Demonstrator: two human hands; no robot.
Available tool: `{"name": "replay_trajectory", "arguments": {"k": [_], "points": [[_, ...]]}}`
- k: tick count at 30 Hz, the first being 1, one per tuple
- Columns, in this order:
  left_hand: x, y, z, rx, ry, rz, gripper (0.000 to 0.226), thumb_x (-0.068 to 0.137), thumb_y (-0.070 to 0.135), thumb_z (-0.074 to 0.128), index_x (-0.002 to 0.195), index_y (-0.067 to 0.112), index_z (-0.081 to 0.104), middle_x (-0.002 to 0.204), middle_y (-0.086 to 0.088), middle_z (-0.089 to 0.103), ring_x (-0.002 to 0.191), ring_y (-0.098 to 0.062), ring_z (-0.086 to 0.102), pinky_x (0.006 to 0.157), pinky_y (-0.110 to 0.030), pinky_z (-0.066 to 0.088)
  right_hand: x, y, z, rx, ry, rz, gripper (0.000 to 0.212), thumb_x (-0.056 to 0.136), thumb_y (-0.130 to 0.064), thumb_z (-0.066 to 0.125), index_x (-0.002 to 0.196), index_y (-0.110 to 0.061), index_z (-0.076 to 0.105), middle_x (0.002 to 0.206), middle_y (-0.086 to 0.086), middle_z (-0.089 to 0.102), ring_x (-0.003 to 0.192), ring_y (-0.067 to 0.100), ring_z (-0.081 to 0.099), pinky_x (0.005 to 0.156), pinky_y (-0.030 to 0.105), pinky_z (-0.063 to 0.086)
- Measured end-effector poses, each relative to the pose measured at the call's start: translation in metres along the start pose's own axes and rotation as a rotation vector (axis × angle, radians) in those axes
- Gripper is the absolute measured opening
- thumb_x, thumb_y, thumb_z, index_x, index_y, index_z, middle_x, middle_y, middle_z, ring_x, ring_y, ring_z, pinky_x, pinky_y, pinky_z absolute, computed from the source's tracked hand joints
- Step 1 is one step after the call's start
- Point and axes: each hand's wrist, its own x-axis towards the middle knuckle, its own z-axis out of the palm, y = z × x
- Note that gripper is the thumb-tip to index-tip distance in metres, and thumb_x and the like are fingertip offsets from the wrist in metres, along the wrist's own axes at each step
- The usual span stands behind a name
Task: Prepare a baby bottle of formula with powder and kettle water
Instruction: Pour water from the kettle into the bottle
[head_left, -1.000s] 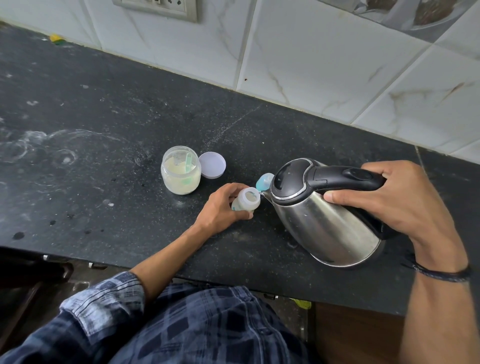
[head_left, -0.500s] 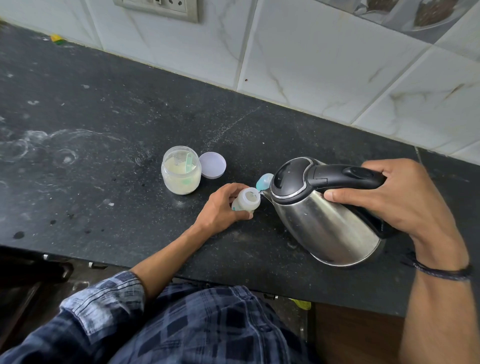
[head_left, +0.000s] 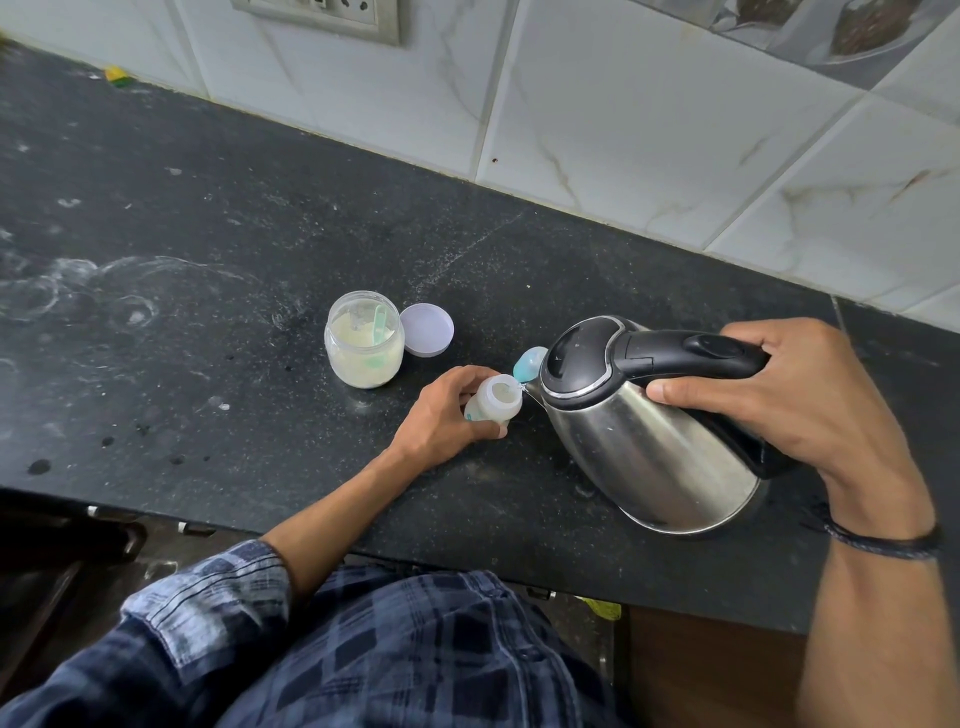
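Observation:
A small open baby bottle (head_left: 496, 402) stands on the black counter (head_left: 208, 234), with my left hand (head_left: 441, 421) wrapped around its side. My right hand (head_left: 795, 400) grips the black handle of a steel kettle (head_left: 639, 441), which is tilted to the left with its spout at the bottle's mouth. A thin stream of water runs from spout to bottle. Behind the spout lies the bottle's teal cap (head_left: 529, 361), partly hidden. An open jar of pale formula powder (head_left: 363, 340) with a green scoop inside stands further left.
The jar's lilac lid (head_left: 427, 329) lies flat beside the jar. A tiled wall with a socket plate (head_left: 332, 13) runs behind the counter. The counter's front edge is close to my body.
The kettle has tipped slightly further toward the bottle, and water now shows at the spout. My left hand and the bottle have stayed in place.

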Motion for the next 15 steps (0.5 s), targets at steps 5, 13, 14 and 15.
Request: {"name": "replay_trajectory", "arguments": {"k": [5,13,14,15], "points": [[0.0005,0.0004,0.0003,0.003,-0.011,-0.006,0.069,0.068,0.017,0.094,0.129,0.025,0.062,0.129,0.008,0.067,0.12,-0.013,0.064,0.107,-0.04,0.052,0.0003,-0.0008,0.0002,0.007,-0.008,0.014,0.059,0.047,-0.075,0.089,0.071,-0.023,0.073,0.055,0.0,0.061,0.047,0.008,0.05,0.058,0.03,0.04],[0.0012,0.0005,-0.0001,-0.003,-0.007,-0.016,0.069,0.068,0.017,0.094,0.128,0.027,0.062,0.129,0.009,0.067,0.12,-0.014,0.064,0.107,-0.042,0.052,-0.0013,-0.0025,-0.0008,0.002,-0.004,0.023,0.061,0.045,-0.078,0.085,0.075,-0.026,0.075,0.056,-0.003,0.062,0.048,0.007,0.053,0.058,0.029,0.042],[0.0012,0.0006,-0.0001,-0.004,-0.007,-0.016,0.069,0.068,0.018,0.095,0.127,0.027,0.062,0.129,0.009,0.067,0.12,-0.013,0.065,0.107,-0.042,0.053,-0.0013,-0.0026,-0.0012,0.001,-0.004,0.023,0.061,0.046,-0.078,0.085,0.075,-0.026,0.075,0.055,-0.003,0.062,0.048,0.007,0.053,0.058,0.029,0.041],[0.0011,0.0005,0.0,-0.005,-0.006,-0.014,0.068,0.067,0.018,0.095,0.127,0.027,0.063,0.128,0.009,0.067,0.119,-0.013,0.065,0.107,-0.041,0.053,-0.0012,-0.0029,-0.0016,0.002,-0.005,0.022,0.061,0.046,-0.078,0.085,0.074,-0.026,0.074,0.054,-0.003,0.061,0.047,0.006,0.052,0.058,0.029,0.041]]}}
